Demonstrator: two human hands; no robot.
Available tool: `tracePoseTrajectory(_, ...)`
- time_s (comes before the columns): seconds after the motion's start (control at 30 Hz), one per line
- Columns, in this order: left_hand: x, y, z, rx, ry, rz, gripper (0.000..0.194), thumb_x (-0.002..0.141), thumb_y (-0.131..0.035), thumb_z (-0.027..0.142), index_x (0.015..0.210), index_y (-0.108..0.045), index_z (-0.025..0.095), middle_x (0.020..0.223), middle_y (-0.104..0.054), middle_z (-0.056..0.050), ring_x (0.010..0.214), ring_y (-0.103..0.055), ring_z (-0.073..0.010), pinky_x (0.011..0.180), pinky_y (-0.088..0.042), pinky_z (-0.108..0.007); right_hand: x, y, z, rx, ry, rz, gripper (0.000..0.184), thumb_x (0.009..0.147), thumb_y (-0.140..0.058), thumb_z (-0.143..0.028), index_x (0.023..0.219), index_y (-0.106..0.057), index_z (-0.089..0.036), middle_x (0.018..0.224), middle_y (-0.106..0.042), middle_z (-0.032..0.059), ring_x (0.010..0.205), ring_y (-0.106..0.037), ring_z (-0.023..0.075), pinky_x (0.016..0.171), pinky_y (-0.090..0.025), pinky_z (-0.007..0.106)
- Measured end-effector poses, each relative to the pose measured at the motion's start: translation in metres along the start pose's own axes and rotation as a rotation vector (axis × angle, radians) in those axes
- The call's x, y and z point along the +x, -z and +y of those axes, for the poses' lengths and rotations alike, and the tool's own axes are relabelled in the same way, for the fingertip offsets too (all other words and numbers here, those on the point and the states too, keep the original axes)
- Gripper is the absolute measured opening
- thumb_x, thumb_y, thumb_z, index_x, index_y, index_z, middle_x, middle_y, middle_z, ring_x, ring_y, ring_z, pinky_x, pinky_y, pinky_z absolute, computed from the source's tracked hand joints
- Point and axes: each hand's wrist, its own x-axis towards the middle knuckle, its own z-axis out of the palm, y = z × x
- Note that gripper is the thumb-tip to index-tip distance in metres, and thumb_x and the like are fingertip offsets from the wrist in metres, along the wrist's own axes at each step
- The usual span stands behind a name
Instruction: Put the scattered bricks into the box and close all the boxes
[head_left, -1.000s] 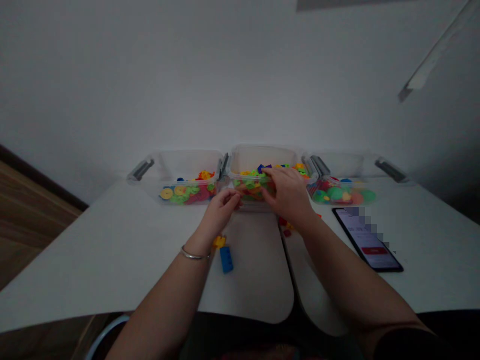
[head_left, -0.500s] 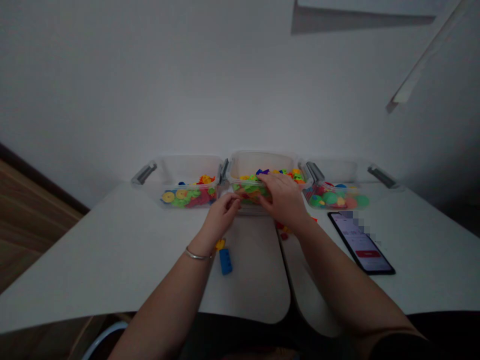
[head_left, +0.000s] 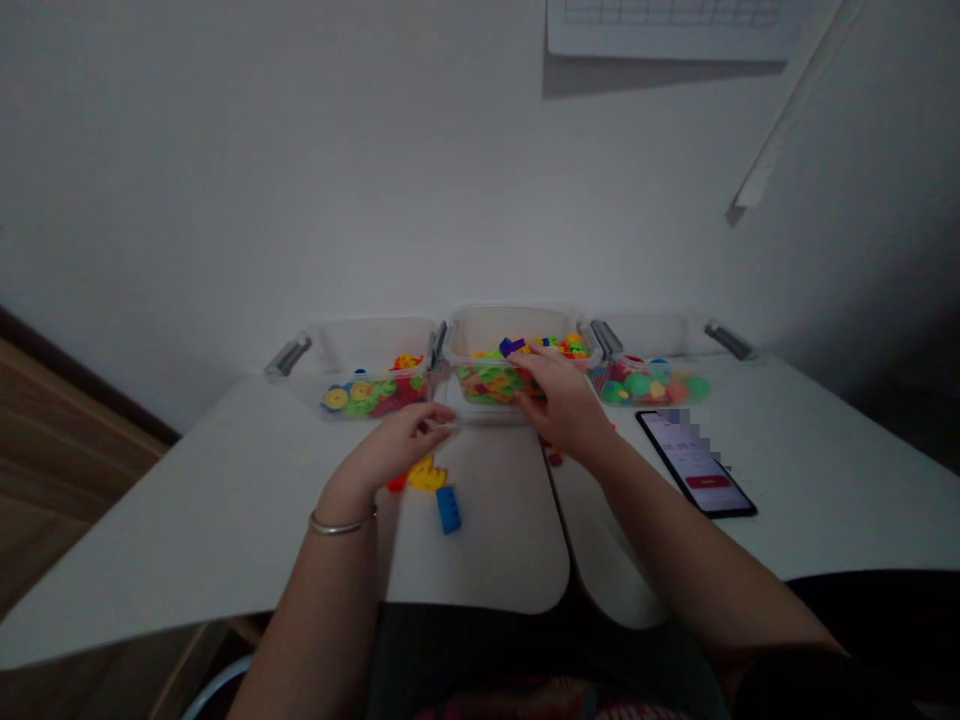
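Three clear plastic tubs of coloured toy pieces stand in a row at the back of the white table. My right hand (head_left: 561, 400) reaches into the front of the middle tub (head_left: 480, 325), fingers curled among the green and orange pieces; what they hold is hidden. My left hand (head_left: 396, 450), a bangle on its wrist, hovers palm down just in front of that tub with its fingers stretched out and nothing in them. Below it on the table lie a yellow piece (head_left: 427, 474), a red piece (head_left: 396, 485) and a blue brick (head_left: 449, 508).
The left tub (head_left: 352, 345) and right tub (head_left: 660, 335) have grey handles. A phone (head_left: 694, 462) with a lit screen lies on the table at the right. A few small red pieces (head_left: 553, 457) sit by my right wrist. A gap splits the two tabletops.
My left hand has drawn back from the middle tub toward me and to the left, uncovering the yellow and red pieces. The view has tilted upward. My right hand stays in the tub.
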Motion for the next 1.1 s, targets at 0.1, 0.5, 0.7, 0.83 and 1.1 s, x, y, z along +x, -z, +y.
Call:
tracePoseTrajectory(0.1,-0.020,0.002,-0.010,0.229,0.015,-0.022,0.032,0.076,-0.064,0.029,0.106,-0.072,0.021,0.111,-0.071,-0.011,0.097,-0.065,-0.0259,0.089,-0.050,-0.037,-0.012,0.002,-0.015,0.001,0.004,-0.041,0.028,0.086,-0.054,-0.016,0.111,-0.067,-0.020,0.111,-0.072,0.0084,0.111,-0.061,0.0248,0.101,-0.044,0.046)
tracePoseTrajectory(0.5,-0.055,-0.019,-0.015,0.646,0.101,-0.011,0.060,0.079,-0.070,0.027,0.136,-0.054,0.021,0.128,-0.059,-0.017,0.116,-0.053,-0.0323,0.101,-0.041,-0.043,-0.053,-0.035,-0.079,0.225,-0.174,-0.664,0.055,0.083,-0.063,-0.051,0.125,-0.061,-0.017,0.124,-0.064,0.0141,0.113,-0.061,0.0293,0.095,-0.049,0.044)
tracePoseTrajectory(0.7,-0.054,-0.027,-0.001,0.665,0.175,0.010,0.061,0.083,-0.064,0.021,0.142,-0.045,0.015,0.115,-0.059,-0.017,0.104,-0.057,-0.0288,0.095,-0.045,-0.040,-0.050,-0.045,-0.090,0.144,-0.183,-0.671,0.062,0.077,-0.067,-0.056,0.123,-0.057,-0.016,0.120,-0.064,0.0169,0.108,-0.061,0.0321,0.089,-0.049,0.047)
tracePoseTrajectory(0.83,-0.048,-0.039,0.001,0.623,0.199,0.028,0.052,0.088,-0.055,0.016,0.139,-0.047,0.016,0.113,-0.057,-0.015,0.099,-0.060,-0.0244,0.092,-0.048,-0.037,-0.049,-0.047,-0.085,0.108,-0.201,-0.666,0.052,0.081,-0.062,-0.044,0.124,-0.056,-0.016,0.119,-0.064,0.0150,0.108,-0.060,0.0297,0.090,-0.048,0.042)
tracePoseTrajectory(1.1,-0.025,-0.052,0.007,0.633,0.068,-0.038,0.044,0.087,-0.062,0.024,0.131,-0.054,0.019,0.109,-0.055,-0.012,0.091,-0.062,-0.0215,0.088,-0.050,-0.032,-0.056,-0.036,-0.062,0.047,-0.280,-0.600,0.043,0.080,-0.053,-0.023,0.121,-0.058,-0.012,0.118,-0.066,0.0148,0.110,-0.058,0.0281,0.095,-0.045,0.039)
